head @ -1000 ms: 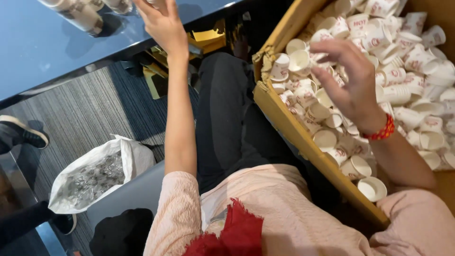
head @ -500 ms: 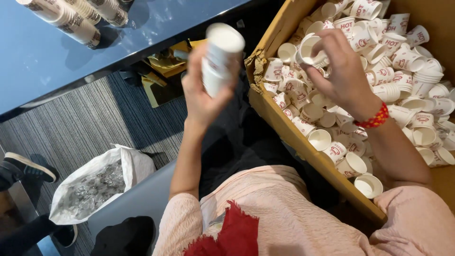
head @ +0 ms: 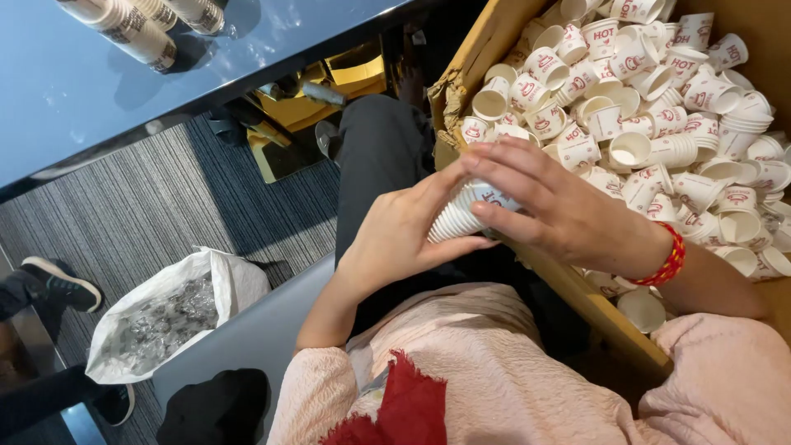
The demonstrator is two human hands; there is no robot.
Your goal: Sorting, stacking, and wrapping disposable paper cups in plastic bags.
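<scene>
**me:** While I'm parked between the dark blue bench [head: 124,82] and this big cardboard box [head: 577,297] on my right, here's the setup. The box is heaped with loose little white paper cups [head: 659,107] with red print, some nested in short stacks, most tumbled on their sides. Down on the striped carpet [head: 165,206] to my left sits a white plastic bag [head: 165,317] full of crinkly clear bits, can't tell what exactly. Up on the bench lie a few long finished cup sleeves [head: 136,33].

**other guy:** ok, and what's actually in your hands?

**me:** A nested stack of cups [head: 461,216], lying sideways over my lap, right at the box's near edge. My left hand [head: 404,239] cradles it from below with the fingers curled round the ribbed rims. My right hand [head: 560,210] comes from the box side, fingers spread over the printed end and pinching the outermost cup.

**other guy:** do they crush easy?

**me:** I'd guess yes. Thin paper, weighs next to nothing, walls dent if you squeeze. Rolled rims look like the stiffest part, so I'd hold there, lightly, and keep the stack straight so it doesn't slide apart.
</scene>
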